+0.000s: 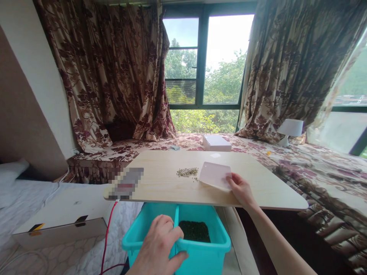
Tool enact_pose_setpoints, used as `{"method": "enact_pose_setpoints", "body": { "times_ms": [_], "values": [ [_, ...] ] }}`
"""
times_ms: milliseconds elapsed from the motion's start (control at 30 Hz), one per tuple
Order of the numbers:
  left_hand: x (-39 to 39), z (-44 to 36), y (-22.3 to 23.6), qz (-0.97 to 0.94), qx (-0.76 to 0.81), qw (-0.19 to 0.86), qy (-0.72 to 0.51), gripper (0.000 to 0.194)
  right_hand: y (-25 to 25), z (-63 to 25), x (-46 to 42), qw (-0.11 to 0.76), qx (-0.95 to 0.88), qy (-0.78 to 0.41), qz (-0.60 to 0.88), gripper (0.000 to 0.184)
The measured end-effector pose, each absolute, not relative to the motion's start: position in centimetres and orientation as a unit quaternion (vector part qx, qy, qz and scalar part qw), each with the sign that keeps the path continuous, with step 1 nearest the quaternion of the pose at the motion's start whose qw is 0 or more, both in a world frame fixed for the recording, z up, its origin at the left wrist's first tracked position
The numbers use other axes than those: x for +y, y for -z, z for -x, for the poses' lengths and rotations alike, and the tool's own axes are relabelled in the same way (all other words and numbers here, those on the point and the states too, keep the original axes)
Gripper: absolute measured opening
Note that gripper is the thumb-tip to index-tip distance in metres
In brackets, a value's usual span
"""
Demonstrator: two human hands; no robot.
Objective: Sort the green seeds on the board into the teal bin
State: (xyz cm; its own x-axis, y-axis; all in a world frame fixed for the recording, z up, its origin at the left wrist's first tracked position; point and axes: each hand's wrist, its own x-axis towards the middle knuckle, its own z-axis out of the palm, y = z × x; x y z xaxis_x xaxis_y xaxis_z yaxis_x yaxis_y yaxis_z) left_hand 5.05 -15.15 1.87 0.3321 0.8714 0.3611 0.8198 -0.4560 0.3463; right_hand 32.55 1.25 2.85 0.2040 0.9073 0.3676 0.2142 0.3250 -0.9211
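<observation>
My right hand [241, 188] pinches the right edge of a thin, whitish translucent plastic scraper [215, 175], tilted on the pale wooden tabletop [160, 191]. Just left of the scraper lies a small spread of greenish-brown grains [187, 172], a few of them close to its edge. Below the table's near edge stands a two-compartment turquoise bin [206, 247]. Dark granular matter [195, 231] covers the floor of its right compartment. My left hand [162, 242] is closed over the bin's front rim at the divider, thumb on the near side.
A pixelated phone-like device [127, 185] rests at the table's left end, with a red cable [106, 233] hanging down. Behind the table is a white box [217, 143] on the window seat. A small lamp [290, 130] stands farther right. A larger white carton [65, 214] lies on the bed.
</observation>
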Motion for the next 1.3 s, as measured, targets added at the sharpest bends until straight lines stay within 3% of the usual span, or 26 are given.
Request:
{"method": "enact_pose_setpoints", "body": {
  "times_ms": [167,933,1300],
  "values": [
    [-14.8,-4.9,-1.1,-0.818,0.512,0.026,-0.260,0.024,-2.7,-32.5,1.8,0.594,-0.569,-0.286,0.491,0.034],
    [-13.3,-3.3,1.2,-0.856,0.459,0.007,-0.236,0.030,-3.0,-30.9,1.0,0.599,-0.566,-0.287,0.489,0.022],
    [-14.1,-4.2,0.1,-0.837,0.483,-0.008,-0.257,0.030,-3.4,-31.2,1.7,0.599,-0.562,-0.263,0.507,0.024]
  ]
}}
